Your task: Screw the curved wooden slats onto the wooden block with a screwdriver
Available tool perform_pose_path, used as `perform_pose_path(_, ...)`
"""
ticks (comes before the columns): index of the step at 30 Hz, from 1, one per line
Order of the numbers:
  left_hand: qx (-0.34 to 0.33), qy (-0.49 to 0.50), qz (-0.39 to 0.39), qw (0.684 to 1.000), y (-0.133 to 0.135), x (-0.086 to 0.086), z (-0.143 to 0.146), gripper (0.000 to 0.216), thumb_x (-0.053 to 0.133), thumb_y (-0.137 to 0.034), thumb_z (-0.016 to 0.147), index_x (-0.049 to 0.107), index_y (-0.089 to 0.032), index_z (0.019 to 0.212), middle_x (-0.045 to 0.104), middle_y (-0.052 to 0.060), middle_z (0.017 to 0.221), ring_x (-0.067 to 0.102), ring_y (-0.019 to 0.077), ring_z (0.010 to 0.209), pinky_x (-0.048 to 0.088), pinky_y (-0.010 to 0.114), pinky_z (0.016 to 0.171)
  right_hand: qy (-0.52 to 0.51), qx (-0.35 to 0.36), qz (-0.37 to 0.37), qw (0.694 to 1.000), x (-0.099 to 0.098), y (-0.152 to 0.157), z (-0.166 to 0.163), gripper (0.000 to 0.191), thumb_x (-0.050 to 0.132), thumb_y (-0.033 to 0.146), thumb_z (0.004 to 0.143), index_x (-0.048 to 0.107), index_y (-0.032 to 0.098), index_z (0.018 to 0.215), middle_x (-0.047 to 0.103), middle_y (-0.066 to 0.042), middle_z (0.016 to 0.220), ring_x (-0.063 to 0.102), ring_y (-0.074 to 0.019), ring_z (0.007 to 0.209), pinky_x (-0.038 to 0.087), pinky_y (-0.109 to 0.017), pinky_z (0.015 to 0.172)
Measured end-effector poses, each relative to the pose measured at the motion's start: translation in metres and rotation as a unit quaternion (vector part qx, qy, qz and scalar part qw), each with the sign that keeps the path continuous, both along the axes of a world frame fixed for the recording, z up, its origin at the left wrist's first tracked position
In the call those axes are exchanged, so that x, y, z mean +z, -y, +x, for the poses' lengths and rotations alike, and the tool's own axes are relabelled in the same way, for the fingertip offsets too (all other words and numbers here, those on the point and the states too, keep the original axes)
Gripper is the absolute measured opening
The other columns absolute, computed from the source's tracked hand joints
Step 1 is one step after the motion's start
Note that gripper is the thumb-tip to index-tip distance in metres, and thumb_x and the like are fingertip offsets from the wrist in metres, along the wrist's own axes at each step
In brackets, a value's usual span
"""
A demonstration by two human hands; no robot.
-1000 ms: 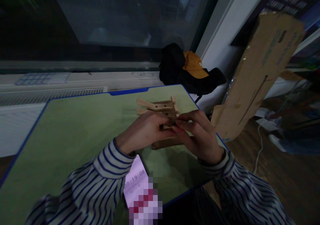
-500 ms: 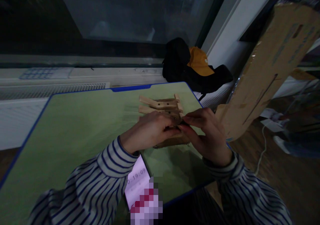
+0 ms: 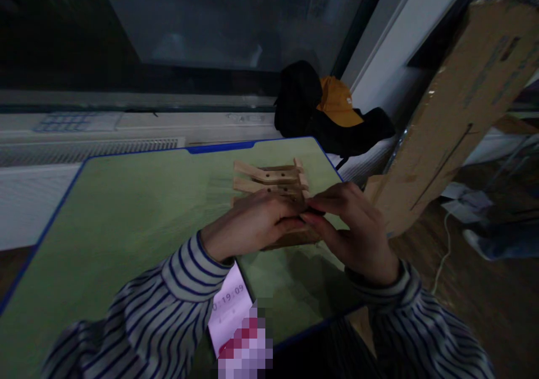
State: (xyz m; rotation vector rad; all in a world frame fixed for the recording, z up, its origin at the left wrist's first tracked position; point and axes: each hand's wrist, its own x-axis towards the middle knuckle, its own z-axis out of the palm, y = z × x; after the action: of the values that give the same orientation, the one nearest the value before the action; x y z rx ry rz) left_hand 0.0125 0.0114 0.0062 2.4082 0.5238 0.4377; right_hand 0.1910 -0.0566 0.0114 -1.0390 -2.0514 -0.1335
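Observation:
A small wooden assembly of light slats with holes (image 3: 269,178) rests on the green table top (image 3: 126,216), towards its right side. My left hand (image 3: 252,223) is closed over the near part of the wooden assembly. My right hand (image 3: 353,227) meets it from the right, its fingers pinched together against the same piece at the fingertips. What sits between the fingertips is hidden. Both wrists wear striped sleeves.
A phone with a lit screen (image 3: 229,311) lies near the table's front edge. A black bag with an orange cap (image 3: 332,109) sits on the sill behind the table. A tall cardboard box (image 3: 455,109) leans at the right. A white cable (image 3: 442,255) runs across the floor.
The view has shifted slightly. My hands have stayed on the wooden assembly, with the right fingers pressing a little further left against it.

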Motion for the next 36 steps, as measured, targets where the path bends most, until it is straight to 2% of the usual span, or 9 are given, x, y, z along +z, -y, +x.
perform_pose_path(4, 0.027, -0.001, 0.011, 1.0, 0.001, -0.003, 0.001, 0.025, 0.05, -0.038, 0.088, 0.068, -0.021, 0.094, 0.069, 0.004, 0.093, 0.061, 0.0172, 0.086, 0.045, 0.027, 0.075, 0.025, -0.03, 0.025, 0.999, -0.002, 0.0, -0.005, 0.023, 0.069, 0.018, 0.073, 0.055, 0.017, 0.091, 0.061, -0.004, 0.074, 0.054, -0.0171, 0.07, 0.045, -0.034, 0.061)
perform_pose_path(12, -0.009, 0.0, 0.001, 1.0, -0.005, 0.0, -0.005, 0.027, 0.049, -0.037, 0.089, 0.068, -0.018, 0.09, 0.068, 0.003, 0.09, 0.06, 0.0163, 0.088, 0.043, 0.027, 0.08, 0.039, 0.062, -0.131, 0.989, 0.02, 0.006, 0.002, 0.042, 0.058, 0.01, 0.081, 0.049, 0.018, 0.121, 0.063, -0.007, 0.112, 0.055, -0.0173, 0.106, 0.047, -0.034, 0.088)
perform_pose_path(17, -0.004, -0.032, -0.015, 0.999, -0.006, -0.001, -0.006, 0.026, 0.046, -0.034, 0.09, 0.067, -0.018, 0.088, 0.067, 0.003, 0.088, 0.061, 0.0143, 0.08, 0.043, 0.023, 0.068, 0.023, 0.006, -0.019, 1.0, 0.004, 0.002, -0.003, 0.03, 0.066, 0.012, 0.075, 0.054, 0.017, 0.102, 0.065, -0.006, 0.089, 0.058, -0.0178, 0.083, 0.049, -0.035, 0.071)
perform_pose_path(20, 0.009, -0.017, -0.005, 1.0, -0.006, -0.002, -0.004, 0.024, 0.05, -0.033, 0.088, 0.067, -0.017, 0.088, 0.068, 0.004, 0.087, 0.061, 0.0151, 0.081, 0.044, 0.025, 0.073, 0.026, -0.038, 0.036, 0.998, -0.004, 0.0, -0.008, 0.028, 0.067, 0.013, 0.074, 0.05, 0.017, 0.097, 0.063, -0.007, 0.085, 0.056, -0.0184, 0.076, 0.048, -0.035, 0.065)
perform_pose_path(24, 0.023, -0.001, -0.004, 1.0, -0.007, 0.0, -0.003, 0.02, 0.056, -0.032, 0.085, 0.068, -0.016, 0.084, 0.069, 0.004, 0.085, 0.062, 0.016, 0.08, 0.045, 0.026, 0.073, 0.042, -0.046, 0.016, 0.998, 0.004, 0.002, -0.007, 0.03, 0.068, 0.016, 0.074, 0.051, 0.018, 0.098, 0.063, -0.007, 0.088, 0.058, -0.0196, 0.082, 0.049, -0.036, 0.069)
perform_pose_path(28, 0.009, 0.002, -0.019, 1.0, -0.006, 0.002, -0.002, 0.023, 0.052, -0.034, 0.088, 0.07, -0.018, 0.088, 0.07, 0.002, 0.086, 0.063, 0.0148, 0.08, 0.045, 0.025, 0.071, 0.052, 0.006, -0.096, 0.994, 0.019, 0.006, -0.003, 0.043, 0.063, 0.017, 0.079, 0.048, 0.014, 0.119, 0.061, -0.008, 0.112, 0.056, -0.0176, 0.103, 0.049, -0.033, 0.085)
perform_pose_path(30, 0.001, -0.002, -0.015, 1.0, -0.006, 0.003, -0.002, 0.023, 0.052, -0.034, 0.087, 0.07, -0.019, 0.091, 0.07, 0.003, 0.09, 0.063, 0.0155, 0.084, 0.045, 0.025, 0.072, 0.055, 0.039, -0.129, 0.989, 0.022, 0.007, -0.004, 0.038, 0.061, 0.014, 0.081, 0.052, 0.016, 0.118, 0.063, -0.006, 0.11, 0.057, -0.0155, 0.103, 0.049, -0.03, 0.086)
perform_pose_path(32, -0.007, -0.01, -0.009, 1.0, -0.005, 0.003, -0.002, 0.023, 0.052, -0.032, 0.088, 0.068, -0.019, 0.096, 0.07, 0.004, 0.095, 0.063, 0.0163, 0.089, 0.046, 0.026, 0.076, 0.044, 0.04, -0.104, 0.993, 0.019, 0.007, -0.005, 0.028, 0.062, 0.013, 0.079, 0.058, 0.016, 0.106, 0.067, -0.004, 0.097, 0.06, -0.0156, 0.094, 0.05, -0.032, 0.082)
perform_pose_path(36, -0.003, -0.015, 0.0, 1.0, -0.002, 0.004, 0.0, 0.021, 0.051, -0.027, 0.088, 0.068, -0.018, 0.099, 0.07, 0.004, 0.094, 0.063, 0.0164, 0.089, 0.046, 0.027, 0.078, 0.026, -0.043, -0.002, 0.999, 0.005, 0.007, -0.01, 0.022, 0.068, 0.014, 0.073, 0.059, 0.016, 0.093, 0.067, -0.005, 0.08, 0.06, -0.018, 0.078, 0.05, -0.036, 0.071)
